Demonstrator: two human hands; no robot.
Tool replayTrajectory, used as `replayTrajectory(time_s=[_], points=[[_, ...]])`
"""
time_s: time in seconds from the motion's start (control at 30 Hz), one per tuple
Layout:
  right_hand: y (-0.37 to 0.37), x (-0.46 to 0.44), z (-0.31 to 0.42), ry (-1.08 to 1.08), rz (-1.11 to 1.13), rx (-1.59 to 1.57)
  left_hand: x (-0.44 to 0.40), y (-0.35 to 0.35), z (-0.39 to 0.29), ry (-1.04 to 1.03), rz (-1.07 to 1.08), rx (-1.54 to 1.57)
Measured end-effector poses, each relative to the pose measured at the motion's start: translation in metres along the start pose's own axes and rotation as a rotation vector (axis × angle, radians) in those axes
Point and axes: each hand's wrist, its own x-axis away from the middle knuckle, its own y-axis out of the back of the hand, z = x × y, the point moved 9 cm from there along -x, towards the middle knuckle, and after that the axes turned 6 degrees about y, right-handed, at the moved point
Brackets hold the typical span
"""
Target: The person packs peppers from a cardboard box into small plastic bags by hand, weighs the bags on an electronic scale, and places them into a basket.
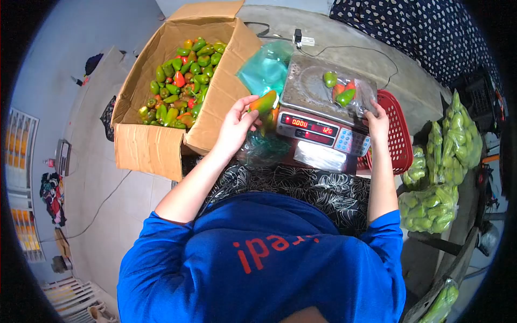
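Note:
My left hand [238, 119] grips a green-and-orange bell pepper [263, 102] just left of the digital scale [307, 81]. A clear plastic bag [366, 96] lies on the scale's metal plate, with several red and green peppers [345, 97] in or against it. My right hand [378, 123] is closed on the bag's edge at the plate's right side. One green pepper [330, 79] sits at the back of this group. Red digits glow on the scale's display [308, 128]. Below my left hand is a dark translucent bag [263, 148], partly hidden.
A large open cardboard box [215, 107] full of peppers stands at the left. Behind the scale's left corner lies a teal plastic bag [265, 67]. A red basket [397, 134] and bags of green peppers [431, 207] are at the right. A cable [371, 49] runs behind the scale.

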Motion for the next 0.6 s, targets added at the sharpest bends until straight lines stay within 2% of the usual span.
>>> replayTrajectory(time_s=[0.1,0.13,0.23,0.3,0.33,0.37,0.43,0.53,0.6], points=[[0.035,0.024,0.037,0.489,-0.417,0.513,0.003,-0.005,-0.007,-0.028,0.011,0.011],[0.040,0.039,0.054,0.488,-0.452,0.342,0.005,-0.008,-0.010,-0.028,0.023,0.012],[0.014,0.076,0.060,0.320,-0.170,-0.116,0.013,-0.022,-0.013,-0.041,0.093,-0.064],[-0.033,0.110,0.054,0.170,0.265,-0.157,0.021,-0.038,-0.005,-0.052,0.190,-0.220],[-0.055,0.134,0.049,0.030,0.430,-0.265,0.033,-0.056,-0.017,0.038,0.281,-0.493],[-0.078,0.160,0.047,-0.108,0.591,-0.374,0.041,-0.071,-0.012,-0.055,0.395,-0.544],[-0.108,0.202,0.052,-0.248,0.796,-0.555,0.063,-0.098,0.002,-0.243,0.621,-0.641],[-0.128,0.232,0.074,-0.214,0.882,-0.626,0.090,-0.121,0.005,-0.149,0.814,-0.762],[-0.135,0.236,0.061,-0.187,0.900,-0.564,0.095,-0.123,0.014,-0.090,0.840,-0.784]])
